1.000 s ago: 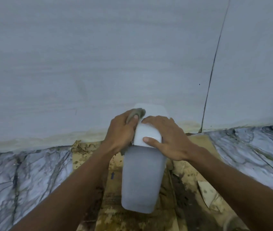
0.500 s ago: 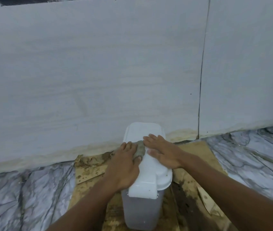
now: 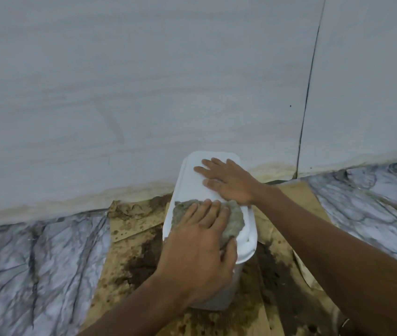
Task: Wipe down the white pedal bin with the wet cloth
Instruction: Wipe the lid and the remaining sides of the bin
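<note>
Against the foot of the pale wall (image 3: 144, 93) stands the white pedal bin (image 3: 218, 300), its lid (image 3: 190, 180) closed, and both your hands are on top of it. Your left hand (image 3: 200, 243) lies flat on the wet cloth (image 3: 235, 220), fingers straight and spread, pressing the grey-green rag onto the near half of the lid. Your thumb rests along the cloth's near edge, by the bin's front lip. Your right hand (image 3: 229, 184) lies on the far half of the lid, palm down, fingers stretched and slightly apart, holding nothing. The cloth's far corner sits just beside the heel of that hand. Beneath the bin lies stained brown cardboard (image 3: 129, 241), dark and damp-looking on both sides of the bin. Veined marble floor (image 3: 35, 258) spreads to the bin's left and right.
</note>
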